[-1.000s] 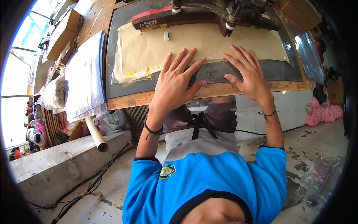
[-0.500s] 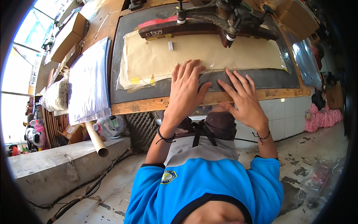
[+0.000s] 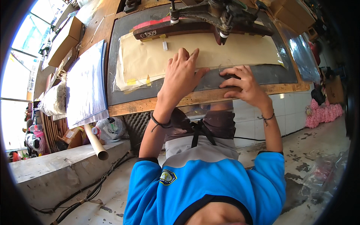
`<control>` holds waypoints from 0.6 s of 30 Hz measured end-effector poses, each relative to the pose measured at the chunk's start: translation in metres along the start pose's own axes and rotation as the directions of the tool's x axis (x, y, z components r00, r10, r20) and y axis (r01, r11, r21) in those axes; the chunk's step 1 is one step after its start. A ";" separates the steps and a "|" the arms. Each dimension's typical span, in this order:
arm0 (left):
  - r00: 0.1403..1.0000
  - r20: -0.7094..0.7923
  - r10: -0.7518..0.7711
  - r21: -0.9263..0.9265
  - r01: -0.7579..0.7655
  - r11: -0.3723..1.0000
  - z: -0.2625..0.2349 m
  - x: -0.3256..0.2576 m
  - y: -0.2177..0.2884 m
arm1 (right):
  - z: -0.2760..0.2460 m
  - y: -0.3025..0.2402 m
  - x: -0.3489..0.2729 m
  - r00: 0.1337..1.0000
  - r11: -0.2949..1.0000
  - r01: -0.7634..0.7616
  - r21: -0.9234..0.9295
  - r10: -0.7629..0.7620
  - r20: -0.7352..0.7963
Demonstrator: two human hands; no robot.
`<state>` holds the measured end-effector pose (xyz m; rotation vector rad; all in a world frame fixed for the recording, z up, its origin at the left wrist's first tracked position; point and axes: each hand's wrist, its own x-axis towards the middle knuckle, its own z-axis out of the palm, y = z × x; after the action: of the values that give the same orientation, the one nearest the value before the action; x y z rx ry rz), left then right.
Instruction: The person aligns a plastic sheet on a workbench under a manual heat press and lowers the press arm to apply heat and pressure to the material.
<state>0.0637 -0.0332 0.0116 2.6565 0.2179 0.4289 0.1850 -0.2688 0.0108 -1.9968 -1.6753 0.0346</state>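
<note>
Bright window [image 3: 15,80] at left; white tiled wall [image 3: 290,107] below wooden table [image 3: 131,107]; pale floor [image 3: 258,187], dark-blotched.

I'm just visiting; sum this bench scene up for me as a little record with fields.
Left hand: over the paper, thumb spread
Right hand: near the paper's near edge, fingers bent
Touch: can't tell how firmly either hand presses
Paper: tan, lying on a dark mat
Far side: dark bar, metal frame
Left of mat: shiny sheets

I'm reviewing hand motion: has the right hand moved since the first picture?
Yes: the right hand has drawn back, its fingertips now farther from the dark bar and nearer the wooden table edge.
</note>
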 end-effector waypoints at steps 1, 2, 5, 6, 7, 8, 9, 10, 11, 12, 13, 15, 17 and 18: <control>0.999 0.023 0.042 0.007 -0.042 0.999 -0.002 0.001 -0.003 | -0.003 0.010 0.000 1.000 0.999 0.017 0.050 -0.018 0.017; 0.995 0.045 0.084 0.013 -0.084 0.996 -0.003 0.002 -0.006 | -0.007 0.018 0.000 0.999 0.994 0.034 0.100 -0.038 0.034; 0.992 0.015 0.124 0.030 -0.125 0.992 -0.001 -0.002 -0.008 | -0.017 0.035 0.005 0.995 0.992 0.014 0.126 -0.026 0.093; 0.993 -0.011 0.120 0.038 -0.119 0.992 -0.001 -0.005 -0.008 | -0.018 0.033 0.007 0.995 0.994 0.002 0.106 -0.013 0.100; 0.994 -0.032 0.101 0.042 -0.099 0.994 0.001 -0.007 -0.006 | -0.021 0.029 0.009 0.994 0.996 -0.009 0.086 0.000 0.107; 0.995 -0.053 0.081 0.045 -0.079 0.996 0.002 -0.009 -0.004 | -0.022 0.025 0.011 0.993 0.998 -0.021 0.066 0.013 0.114; 0.995 -0.075 0.065 0.046 -0.062 0.997 0.003 -0.010 -0.002 | -0.023 0.021 0.012 0.993 0.997 -0.036 0.062 0.029 0.114; 0.995 -0.073 0.072 0.041 -0.069 0.997 0.002 -0.009 -0.003 | -0.024 0.018 0.012 0.993 0.997 -0.051 0.059 0.044 0.114; 0.994 -0.071 0.077 0.036 -0.075 0.997 0.001 -0.009 -0.004 | -0.024 0.015 0.011 0.992 0.996 -0.066 0.055 0.059 0.113; 0.994 -0.073 0.085 0.030 -0.083 0.996 0.001 -0.007 -0.005 | -0.023 0.013 0.010 0.992 0.996 -0.074 0.053 0.068 0.110; 0.994 -0.069 0.089 0.012 -0.089 0.996 0.001 -0.007 -0.006 | -0.022 0.012 0.008 0.991 0.995 -0.082 0.051 0.076 0.107; 0.993 -0.062 0.102 -0.019 -0.104 0.994 0.001 -0.008 -0.009 | -0.019 0.008 0.005 0.993 0.996 -0.081 0.038 0.078 0.090; 0.985 -0.114 0.131 -0.057 -0.138 0.989 0.001 -0.012 -0.002 | -0.017 0.003 0.004 0.996 0.998 -0.064 0.016 0.063 0.060; 0.980 -0.137 0.145 -0.078 -0.157 0.984 0.002 -0.014 0.002 | -0.019 -0.003 0.005 0.992 0.993 -0.106 0.051 0.102 0.072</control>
<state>0.0511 -0.0391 0.0074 2.5689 0.0349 0.6479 0.1898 -0.2711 0.0295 -2.0617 -1.5931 0.1872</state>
